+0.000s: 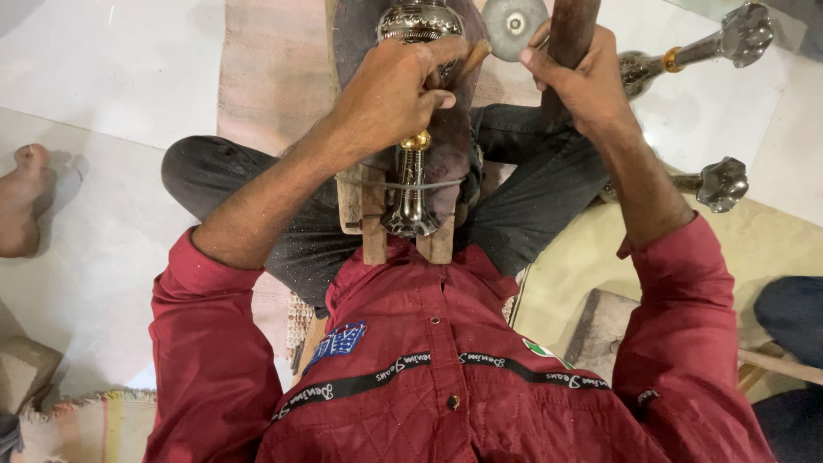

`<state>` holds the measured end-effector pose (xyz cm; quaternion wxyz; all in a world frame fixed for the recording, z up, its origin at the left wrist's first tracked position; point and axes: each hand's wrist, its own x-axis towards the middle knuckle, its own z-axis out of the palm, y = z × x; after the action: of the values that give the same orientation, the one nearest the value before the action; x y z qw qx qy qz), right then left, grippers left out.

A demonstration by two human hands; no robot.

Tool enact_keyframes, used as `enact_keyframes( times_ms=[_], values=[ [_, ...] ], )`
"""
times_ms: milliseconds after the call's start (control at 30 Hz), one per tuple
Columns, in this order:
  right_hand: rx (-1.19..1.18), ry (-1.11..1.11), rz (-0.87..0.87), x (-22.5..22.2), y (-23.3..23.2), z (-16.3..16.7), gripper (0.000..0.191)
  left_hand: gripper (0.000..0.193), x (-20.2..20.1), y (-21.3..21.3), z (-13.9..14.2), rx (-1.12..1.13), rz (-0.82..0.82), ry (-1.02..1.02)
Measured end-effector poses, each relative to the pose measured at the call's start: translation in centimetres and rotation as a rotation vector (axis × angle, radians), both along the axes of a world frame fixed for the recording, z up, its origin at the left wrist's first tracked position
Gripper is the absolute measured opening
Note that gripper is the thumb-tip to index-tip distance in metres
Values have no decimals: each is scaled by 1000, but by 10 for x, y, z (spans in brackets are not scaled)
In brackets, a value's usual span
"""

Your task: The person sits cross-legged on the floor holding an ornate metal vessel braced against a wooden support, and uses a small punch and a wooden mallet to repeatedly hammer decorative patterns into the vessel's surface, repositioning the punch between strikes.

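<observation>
Left arm: red sleeve pushed up past the elbow, forearm bare, reaching forward and inward across the lap. Left hand [394, 94]: knuckles up, fingers curled shut in a pinching grip, thumb pressed against the forefinger. Right arm: sleeve at mid-forearm, extended forward, wrist straight. Right hand [579, 81]: fingers wrapped closed in a fist-like grip, thumb laid across. Legs crossed, seated.
</observation>
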<state>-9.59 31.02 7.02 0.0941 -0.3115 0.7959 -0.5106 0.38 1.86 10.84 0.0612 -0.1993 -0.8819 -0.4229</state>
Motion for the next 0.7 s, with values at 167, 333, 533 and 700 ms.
enact_keyframes(
  times_ms=[167, 333, 533, 700],
  values=[
    [77, 173, -13, 3, 5, -6, 11, 30, 0, -1, -1, -6, -6, 18],
    [352, 341, -116, 9, 8, -5, 20, 29, 1, -4, -3, -24, -13, -39],
    [118, -16, -136, 13, 3, 1, 18, 25, 0, -6, -8, 38, -55, 38],
    [263, 137, -118, 17, 2, 4, 23, 25, -1, -7, -9, 2, -30, -18]
  ],
)
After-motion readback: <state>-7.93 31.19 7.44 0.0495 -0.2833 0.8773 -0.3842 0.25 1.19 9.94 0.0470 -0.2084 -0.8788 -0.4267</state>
